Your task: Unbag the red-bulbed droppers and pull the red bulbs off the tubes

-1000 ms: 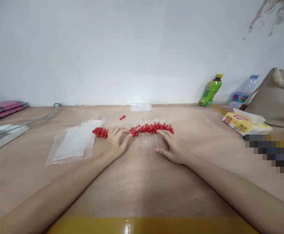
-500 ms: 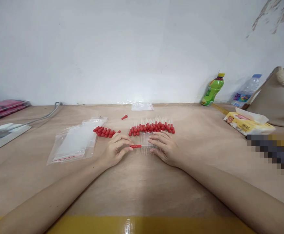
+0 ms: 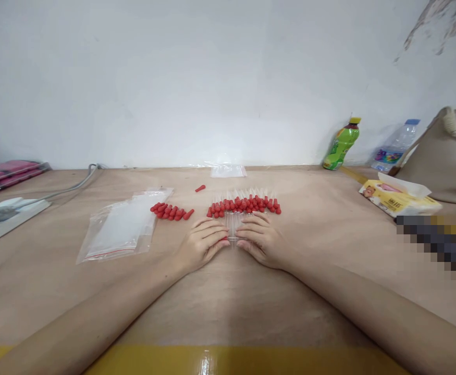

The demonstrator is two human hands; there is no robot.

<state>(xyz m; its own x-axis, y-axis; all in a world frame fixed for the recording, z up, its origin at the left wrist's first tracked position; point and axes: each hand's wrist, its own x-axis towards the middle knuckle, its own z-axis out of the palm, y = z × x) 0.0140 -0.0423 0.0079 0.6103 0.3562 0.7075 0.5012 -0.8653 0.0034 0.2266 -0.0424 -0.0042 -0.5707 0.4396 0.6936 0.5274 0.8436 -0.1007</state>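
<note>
My left hand (image 3: 204,243) is closed around a red rubber dropper bulb (image 3: 225,238), and only a sliver of red shows between thumb and fingers. My right hand (image 3: 261,240) pinches a thin glass tube (image 3: 232,239), which runs across to the bulb. Beneath and just beyond it lie several loose glass tubes (image 3: 233,223), partly hidden by my hands. Farther back is a row of droppers (image 3: 247,203), red bulbs towards me and clear tubes pointing to the wall. A pile of loose red bulbs (image 3: 171,211) rests beyond my left hand, and one single bulb (image 3: 200,188) lies apart.
Clear zip bags (image 3: 120,229) lie at the left, with a grey cable (image 3: 67,188) and pink packages (image 3: 11,173) farther off. At the right stand a green bottle (image 3: 342,145), a water bottle (image 3: 397,146), a tissue pack (image 3: 399,200) and a beige bag (image 3: 442,156).
My left hand has moved right, close to my right hand. Its fingers now cover most of the red bulb, and less of the glass tube shows between the hands.
</note>
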